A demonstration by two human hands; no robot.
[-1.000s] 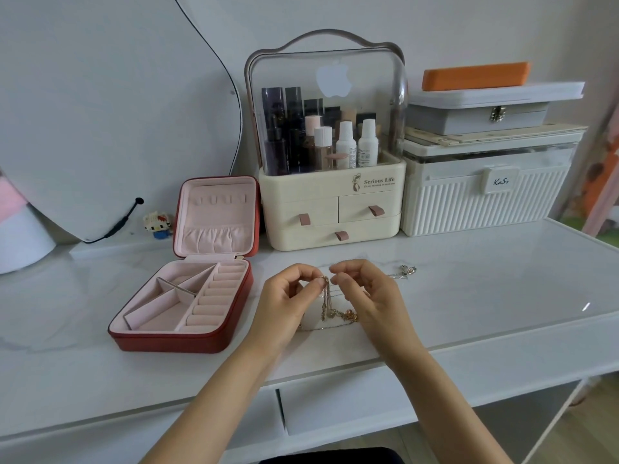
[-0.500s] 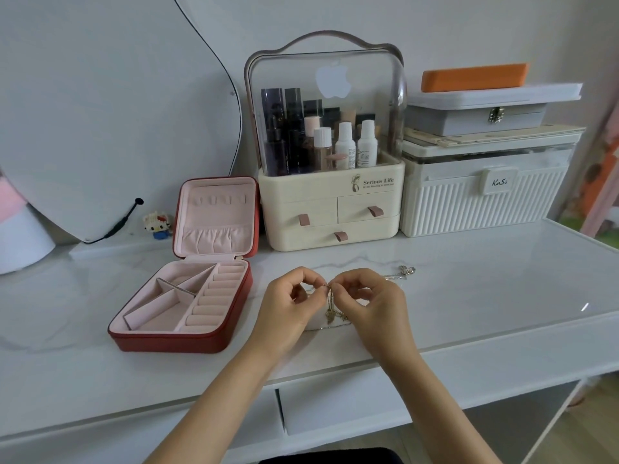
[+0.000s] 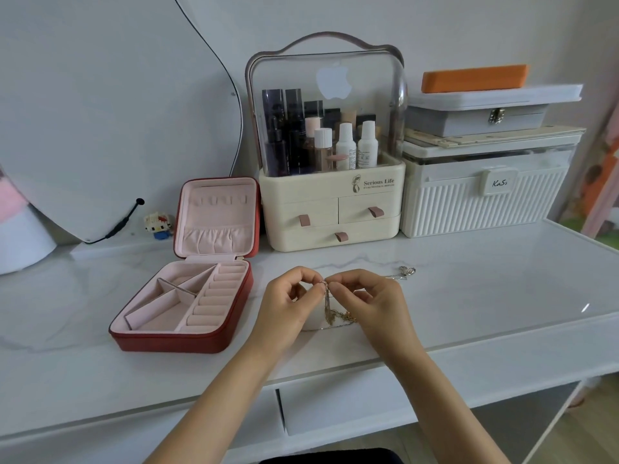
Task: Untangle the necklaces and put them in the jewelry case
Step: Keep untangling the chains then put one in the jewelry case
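Change: both hands sit slightly lower than 1.0 s ago, fingertips closer together
Left hand (image 3: pixel 288 304): pinches top of tangled gold chain necklaces (image 3: pixel 330 309)
Right hand (image 3: pixel 370 301): pinches same tangle, fingertips meeting the left's
Necklaces: hang between hands over white marble-look desk (image 3: pixel 485 296)
Silver necklace (image 3: pixel 406 272): on desk, right of hands
Red jewelry case with pink lining (image 3: pixel 187 296): open, left of hands
Writing: "Serious Life" on cream cosmetics organizer (image 3: pixel 335 209); "KaS" on white ribbed box (image 3: pixel 485 199)
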